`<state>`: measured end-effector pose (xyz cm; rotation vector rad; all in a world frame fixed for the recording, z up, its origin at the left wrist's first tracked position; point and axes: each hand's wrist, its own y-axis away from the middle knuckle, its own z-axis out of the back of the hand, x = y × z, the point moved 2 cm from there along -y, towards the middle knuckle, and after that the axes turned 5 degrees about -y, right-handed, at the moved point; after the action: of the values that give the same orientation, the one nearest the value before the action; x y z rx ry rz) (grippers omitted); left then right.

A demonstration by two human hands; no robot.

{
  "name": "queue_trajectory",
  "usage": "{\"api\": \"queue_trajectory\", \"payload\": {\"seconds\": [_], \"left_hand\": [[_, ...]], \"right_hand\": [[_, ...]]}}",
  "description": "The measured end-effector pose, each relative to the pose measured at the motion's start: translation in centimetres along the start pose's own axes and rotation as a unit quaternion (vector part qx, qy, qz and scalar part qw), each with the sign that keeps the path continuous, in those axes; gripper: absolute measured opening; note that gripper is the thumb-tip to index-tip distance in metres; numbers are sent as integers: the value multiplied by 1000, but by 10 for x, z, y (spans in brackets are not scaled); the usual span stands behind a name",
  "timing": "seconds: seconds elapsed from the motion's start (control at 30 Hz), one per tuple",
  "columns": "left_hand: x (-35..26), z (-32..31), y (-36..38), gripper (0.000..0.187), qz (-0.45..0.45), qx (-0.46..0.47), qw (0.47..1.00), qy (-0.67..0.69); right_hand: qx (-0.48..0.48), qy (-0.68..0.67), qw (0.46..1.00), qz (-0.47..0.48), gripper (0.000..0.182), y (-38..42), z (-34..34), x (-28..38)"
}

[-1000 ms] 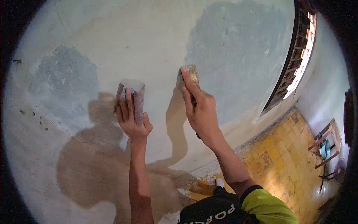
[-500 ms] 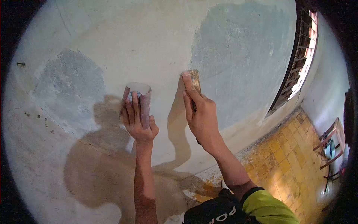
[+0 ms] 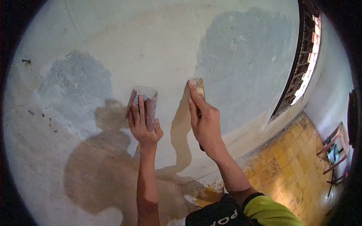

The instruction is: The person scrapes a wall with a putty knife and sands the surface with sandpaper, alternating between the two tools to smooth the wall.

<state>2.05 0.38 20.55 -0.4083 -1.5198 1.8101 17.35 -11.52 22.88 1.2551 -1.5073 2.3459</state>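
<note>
Against the pale wall (image 3: 166, 45), my left hand (image 3: 144, 130) holds a curled sheet of sandpaper (image 3: 151, 113), reddish brown outside and pale inside. Its fingers reach up inside the curl. To the right, my right hand (image 3: 207, 124) is closed around a putty knife (image 3: 199, 87) with a worn, stained blade. The index finger lies along that blade, whose top end is at the wall beside a large grey patch (image 3: 245, 67). Most of the dark handle is hidden by the palm.
A smaller rough grey patch (image 3: 75, 81) is on the left, below a nail or hook (image 3: 26, 61). A barred window (image 3: 299, 64) stands at right. Yellow floor tiles (image 3: 286, 162) lie below, with a wooden stool (image 3: 341, 139) by the far wall.
Both hands appear slightly lower and further right in the picture, and the wall marks have shifted as well, so the view has moved. The grip on each thing looks the same.
</note>
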Motion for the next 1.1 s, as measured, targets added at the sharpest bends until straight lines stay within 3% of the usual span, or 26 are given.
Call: {"api": "queue_trajectory", "payload": {"seconds": [0.23,0.3,0.8,0.9,1.03,1.1], "left_hand": [[-3,0,3,55,16,-26,1000,4],[-1,0,-1,55,9,-32,999,8],[1,1,3,57,17,-20,1000,-6],[1,0,-1,56,11,-22,1000,-7],[-1,1,3,58,12,-14,1000,6],[1,0,2,61,11,-14,1000,9]], "right_hand": [[-22,26,999,33,51,-4,2,2],[-6,-26,1000,10,51,0,2,0],[25,-12,1000,-15,50,-8,13,8],[-5,-30,999,41,50,-8,8,-2],[37,-17,999,-4,51,-12,12,6],[6,-23,1000,10,52,-7,8,6]]}}
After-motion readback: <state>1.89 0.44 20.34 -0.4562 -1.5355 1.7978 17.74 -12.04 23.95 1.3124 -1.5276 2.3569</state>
